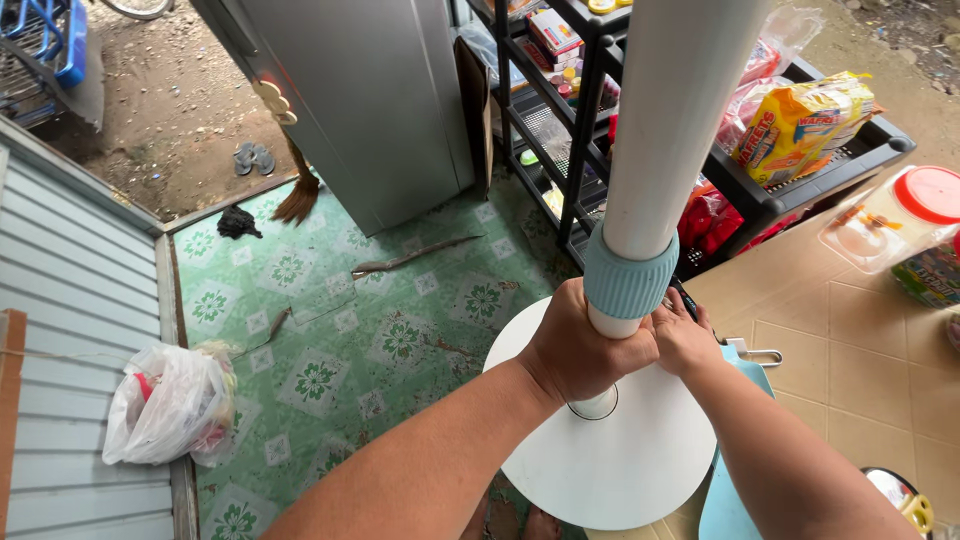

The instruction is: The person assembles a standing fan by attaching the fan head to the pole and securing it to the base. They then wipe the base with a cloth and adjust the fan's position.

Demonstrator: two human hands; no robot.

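Note:
A white fan stand rises toward me: a thick white pole (672, 110) with a pale blue ribbed collar (628, 280) and a round white base (610, 460) on the floor. My left hand (580, 345) is wrapped around the pole just below the collar. My right hand (685, 335) grips the same narrow section from the other side, touching the left hand. A small dark object shows at my right hand's fingers; what it is I cannot tell.
Green patterned floor (340, 330) lies to the left, with a stick (410, 258), a broom (297, 195) and a full plastic bag (170, 405). A grey cabinet (370, 100) and black shelves (560, 130) with packaged snacks (800, 125) stand behind. A tiled counter (850, 340) with a red-lidded jar (895, 215) is on the right.

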